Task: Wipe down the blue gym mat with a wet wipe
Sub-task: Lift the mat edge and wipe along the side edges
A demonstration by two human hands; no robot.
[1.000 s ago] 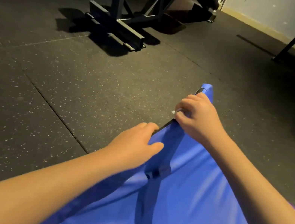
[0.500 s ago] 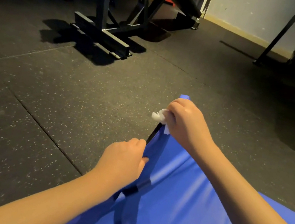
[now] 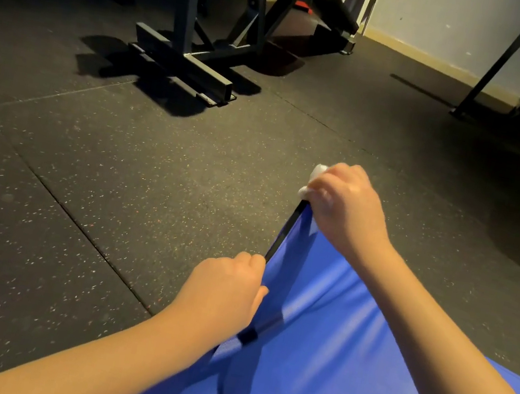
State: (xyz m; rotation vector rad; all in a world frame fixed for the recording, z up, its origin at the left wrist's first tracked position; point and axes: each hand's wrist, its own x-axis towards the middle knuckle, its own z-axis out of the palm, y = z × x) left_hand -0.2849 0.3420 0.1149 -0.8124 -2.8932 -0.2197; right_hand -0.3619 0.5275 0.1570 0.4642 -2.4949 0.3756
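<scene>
The blue gym mat [image 3: 337,360] fills the lower right, its left edge lifted off the floor and showing a black underside. My left hand [image 3: 223,289] grips that raised edge lower down. Farther along the same edge, at the mat's far corner, my right hand [image 3: 342,204] holds a crumpled white wet wipe [image 3: 315,179] against the mat. The wipe pokes out above and left of my fingers; the corner itself is hidden under the hand.
Black speckled rubber floor tiles [image 3: 94,202] lie to the left and ahead. A dark steel weight bench frame [image 3: 184,65] stands at the back centre. A slanted black bar [image 3: 498,61] and low equipment sit at the back right by a pale wall.
My right hand with the wipe has slid along the raised edge toward the mat's far corner, and more of the white wipe shows. The left hand keeps its grip on the edge.
</scene>
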